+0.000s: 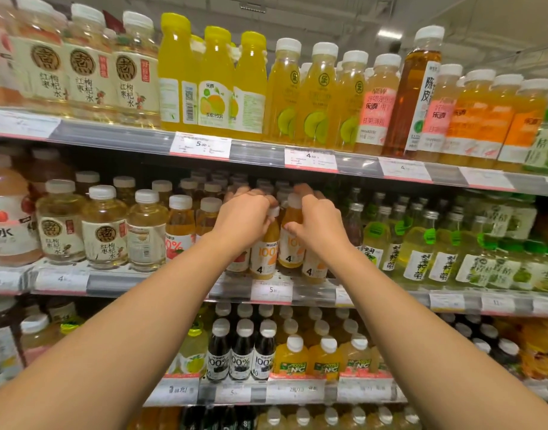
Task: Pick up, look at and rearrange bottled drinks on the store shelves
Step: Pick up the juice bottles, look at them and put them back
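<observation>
Both my hands reach into the middle shelf [161, 282] among small orange juice bottles with white "100%" labels. My left hand [241, 218] is closed around the neck of one orange juice bottle [264, 252] at the shelf front. My right hand [316, 225] grips the upper part of the neighbouring orange juice bottle [293, 243], thumb on its front. A third bottle of the same kind [313, 268] stands below my right wrist. My fingers hide the bottles' shoulders. More white-capped bottles stand in rows behind.
Red-labelled "100%" juice bottles [178, 231] stand left of my hands, pale tea bottles [103, 231] further left, green lime drinks [421, 246] to the right. The top shelf carries yellow and orange juices [213, 82]. Dark juice bottles [241, 352] fill the shelf below. Price tags line the shelf edges.
</observation>
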`<state>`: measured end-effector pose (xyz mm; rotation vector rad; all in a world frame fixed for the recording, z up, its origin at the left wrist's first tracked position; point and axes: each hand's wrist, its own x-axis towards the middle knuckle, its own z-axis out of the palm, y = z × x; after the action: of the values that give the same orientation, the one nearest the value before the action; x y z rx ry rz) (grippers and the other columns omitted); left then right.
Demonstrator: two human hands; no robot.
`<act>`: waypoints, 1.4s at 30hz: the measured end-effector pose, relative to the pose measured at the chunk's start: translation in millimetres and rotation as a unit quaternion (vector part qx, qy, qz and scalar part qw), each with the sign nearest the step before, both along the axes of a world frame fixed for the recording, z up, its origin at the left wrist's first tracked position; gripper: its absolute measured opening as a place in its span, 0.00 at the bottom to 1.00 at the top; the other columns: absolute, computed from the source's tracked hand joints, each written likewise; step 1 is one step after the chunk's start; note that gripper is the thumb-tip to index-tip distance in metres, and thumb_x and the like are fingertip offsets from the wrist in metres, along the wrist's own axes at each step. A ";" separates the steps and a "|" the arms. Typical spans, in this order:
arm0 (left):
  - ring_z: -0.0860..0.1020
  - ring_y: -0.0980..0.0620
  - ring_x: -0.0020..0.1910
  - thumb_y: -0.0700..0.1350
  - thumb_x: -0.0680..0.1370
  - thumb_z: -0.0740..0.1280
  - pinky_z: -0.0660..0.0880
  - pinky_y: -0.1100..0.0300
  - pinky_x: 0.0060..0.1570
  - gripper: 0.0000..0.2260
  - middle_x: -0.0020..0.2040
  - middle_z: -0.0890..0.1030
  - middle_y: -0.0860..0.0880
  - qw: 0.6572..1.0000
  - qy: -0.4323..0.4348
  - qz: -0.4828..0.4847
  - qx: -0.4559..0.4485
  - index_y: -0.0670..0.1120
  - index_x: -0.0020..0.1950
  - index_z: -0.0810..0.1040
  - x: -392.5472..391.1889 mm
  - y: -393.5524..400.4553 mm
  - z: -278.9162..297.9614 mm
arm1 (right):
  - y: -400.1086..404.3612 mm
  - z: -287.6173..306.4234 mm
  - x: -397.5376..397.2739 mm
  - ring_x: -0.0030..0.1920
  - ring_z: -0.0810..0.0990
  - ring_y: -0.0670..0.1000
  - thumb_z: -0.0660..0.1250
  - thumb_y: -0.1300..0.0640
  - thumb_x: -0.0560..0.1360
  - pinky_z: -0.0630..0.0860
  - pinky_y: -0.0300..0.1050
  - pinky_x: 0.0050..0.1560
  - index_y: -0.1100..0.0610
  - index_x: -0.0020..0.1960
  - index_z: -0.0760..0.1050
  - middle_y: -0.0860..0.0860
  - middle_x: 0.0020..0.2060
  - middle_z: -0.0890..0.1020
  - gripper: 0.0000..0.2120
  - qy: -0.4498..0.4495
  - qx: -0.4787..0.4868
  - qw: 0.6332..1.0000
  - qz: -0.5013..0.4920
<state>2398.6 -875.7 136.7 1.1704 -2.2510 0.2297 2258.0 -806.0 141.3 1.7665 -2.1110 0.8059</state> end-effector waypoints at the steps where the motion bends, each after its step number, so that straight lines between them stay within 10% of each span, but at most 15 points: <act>1: 0.68 0.44 0.72 0.50 0.80 0.68 0.67 0.45 0.71 0.21 0.70 0.76 0.50 1.000 -0.011 0.008 0.010 0.57 0.72 0.73 -0.9 0.2 3.1 | -0.4 1.0 0.5 0.56 0.81 0.59 0.75 0.48 0.77 0.80 0.50 0.52 0.55 0.67 0.72 0.55 0.56 0.79 0.23 0.013 -0.003 1.000 0.001; 9: 0.65 0.44 0.74 0.48 0.80 0.67 0.62 0.43 0.74 0.23 0.73 0.73 0.49 0.995 -0.064 0.024 0.067 0.59 0.75 0.69 -5.9 -0.1 16.6 | 1.6 4.3 1.7 0.71 0.73 0.60 0.71 0.43 0.78 0.80 0.54 0.56 0.50 0.66 0.77 0.54 0.59 0.83 0.20 0.181 0.059 0.981 -0.039; 17: 0.70 0.44 0.71 0.44 0.78 0.70 0.65 0.43 0.72 0.24 0.68 0.77 0.49 0.999 -0.038 -0.008 0.032 0.58 0.72 0.71 -1.3 -2.0 8.0 | 9.2 24.3 -8.9 0.41 0.79 0.53 0.64 0.46 0.81 0.80 0.49 0.44 0.52 0.45 0.75 0.48 0.40 0.78 0.11 0.157 0.054 0.986 -0.033; 24: 0.72 0.44 0.69 0.47 0.79 0.68 0.66 0.43 0.71 0.21 0.66 0.78 0.49 0.999 -0.043 -0.009 0.031 0.55 0.71 0.72 -3.4 3.4 10.0 | 8.5 41.6 -41.4 0.64 0.77 0.60 0.69 0.53 0.79 0.79 0.54 0.61 0.53 0.74 0.70 0.57 0.66 0.76 0.24 0.128 0.190 0.972 -0.056; 31: 0.74 0.44 0.64 0.51 0.81 0.64 0.66 0.44 0.69 0.04 0.56 0.80 0.47 0.998 -0.054 -0.032 0.028 0.52 0.50 0.75 -30.2 21.3 15.8 | -3.6 39.0 -52.5 0.67 0.75 0.61 0.71 0.52 0.79 0.78 0.53 0.65 0.52 0.76 0.68 0.57 0.70 0.72 0.28 0.061 0.202 0.977 -0.030; 36: 0.72 0.44 0.68 0.54 0.79 0.66 0.72 0.47 0.66 0.20 0.68 0.76 0.49 0.995 -0.061 -0.025 0.072 0.57 0.71 0.72 -54.8 4.6 9.1 | -6.7 40.2 -60.0 0.63 0.78 0.59 0.72 0.54 0.78 0.82 0.52 0.61 0.54 0.73 0.71 0.56 0.65 0.75 0.25 0.023 0.196 0.980 -0.016; 42: 0.72 0.46 0.68 0.52 0.79 0.68 0.73 0.49 0.66 0.22 0.69 0.76 0.50 0.994 -0.070 -0.042 0.074 0.57 0.72 0.72 -54.7 -7.5 12.3 | -13.8 35.7 -60.1 0.68 0.75 0.60 0.69 0.56 0.80 0.77 0.50 0.66 0.54 0.75 0.68 0.57 0.70 0.72 0.25 0.012 0.187 0.982 -0.027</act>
<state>2343.9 -883.2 149.0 1.1626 -2.4712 0.1159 2197.9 -819.8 177.0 1.8679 -2.4048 0.3861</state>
